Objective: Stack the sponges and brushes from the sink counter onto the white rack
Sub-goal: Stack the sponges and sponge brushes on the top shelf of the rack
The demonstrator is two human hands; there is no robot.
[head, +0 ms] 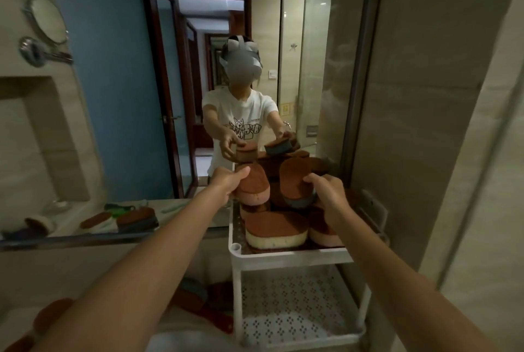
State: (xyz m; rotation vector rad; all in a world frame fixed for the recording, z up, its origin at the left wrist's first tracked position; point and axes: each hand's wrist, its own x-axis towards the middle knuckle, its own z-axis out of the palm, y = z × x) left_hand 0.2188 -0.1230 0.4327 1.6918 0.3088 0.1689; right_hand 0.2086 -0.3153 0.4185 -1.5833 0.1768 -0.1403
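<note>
The white rack (pixel 292 256) stands against the mirror, its top shelf piled with several brown-topped sponges. My left hand (pixel 226 181) grips a pink sponge with a brown top (pixel 253 186) above the left of the pile. My right hand (pixel 326 190) grips a grey sponge with a brown top (pixel 296 184), tilted, above the right of the pile. A cream sponge with a brown top (pixel 276 231) lies at the shelf's front. More sponges (pixel 195 293) lie on the sink counter at lower left, partly hidden by my left arm.
The rack's lower shelf (pixel 297 312) is perforated and holds nothing. The mirror (pixel 119 96) reflects a person, the rack's sponges and the counter's sponges and brushes. A marble wall (pixel 419 96) rises right of the rack. A round shaving mirror (pixel 46 18) hangs at upper left.
</note>
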